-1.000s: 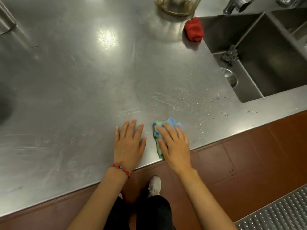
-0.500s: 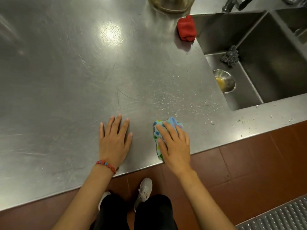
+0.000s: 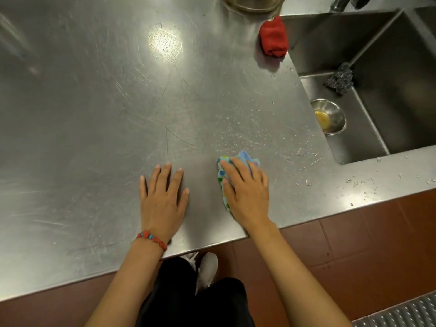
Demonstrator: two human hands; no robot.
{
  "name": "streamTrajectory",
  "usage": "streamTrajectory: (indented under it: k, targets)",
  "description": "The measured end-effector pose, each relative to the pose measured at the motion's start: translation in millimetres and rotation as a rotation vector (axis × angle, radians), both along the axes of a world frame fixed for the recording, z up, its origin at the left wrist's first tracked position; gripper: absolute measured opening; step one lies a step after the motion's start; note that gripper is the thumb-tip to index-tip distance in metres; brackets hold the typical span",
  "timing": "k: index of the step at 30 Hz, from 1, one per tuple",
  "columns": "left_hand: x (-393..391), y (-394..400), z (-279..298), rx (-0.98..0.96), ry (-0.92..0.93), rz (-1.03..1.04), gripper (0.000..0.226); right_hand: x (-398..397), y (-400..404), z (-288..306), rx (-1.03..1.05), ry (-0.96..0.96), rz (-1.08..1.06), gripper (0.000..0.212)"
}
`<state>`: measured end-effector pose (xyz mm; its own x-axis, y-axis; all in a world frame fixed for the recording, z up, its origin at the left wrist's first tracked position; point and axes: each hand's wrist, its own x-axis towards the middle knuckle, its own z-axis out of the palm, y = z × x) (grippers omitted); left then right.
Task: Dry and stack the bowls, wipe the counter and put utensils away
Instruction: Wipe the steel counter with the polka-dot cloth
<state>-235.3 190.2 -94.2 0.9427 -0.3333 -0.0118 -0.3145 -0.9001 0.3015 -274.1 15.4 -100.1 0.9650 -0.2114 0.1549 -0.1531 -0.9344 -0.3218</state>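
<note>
My right hand (image 3: 246,192) presses flat on a blue cloth with coloured dots (image 3: 244,158) near the front edge of the steel counter (image 3: 94,114). My left hand (image 3: 162,199) lies flat and empty on the counter, a hand's width left of the cloth. Water droplets (image 3: 254,135) speckle the counter ahead and to the right of the cloth. A small steel bowl (image 3: 330,116) with something yellow in it sits in the sink (image 3: 368,38) at the right.
A rolled red cloth (image 3: 273,37) lies by the sink's near left corner. A dark scouring pad (image 3: 339,77) rests on the sink's inner ledge. A large bowl's edge (image 3: 252,3) shows at the top. A tap (image 3: 342,2) stands behind the sink.
My left hand has slid left, away from the cloth. My right hand stays on the cloth at the same spot. The view has shifted so the sink bowl shows more fully.
</note>
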Motion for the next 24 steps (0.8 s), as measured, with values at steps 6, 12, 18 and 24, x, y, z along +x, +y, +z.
streamTrajectory:
  k: [6, 12, 18, 24]
  targets:
    - [37, -16, 3, -0.031, -0.018, -0.045, 0.052, 79, -40, 0, 0.067, 0.063, -0.068, 0.037]
    - [66, -17, -4, -0.038, -0.001, -0.021, 0.047, 77, -17, 2, 0.060, 0.028, -0.097, 0.036]
    - [69, -17, -7, 0.015, -0.069, -0.051, 0.048, 69, -4, -2, 0.003, 0.004, -0.016, 0.036]
    - [71, -15, -13, 0.011, -0.079, -0.054, 0.048, 165, -32, -3, 0.027, 0.077, -0.130, 0.039]
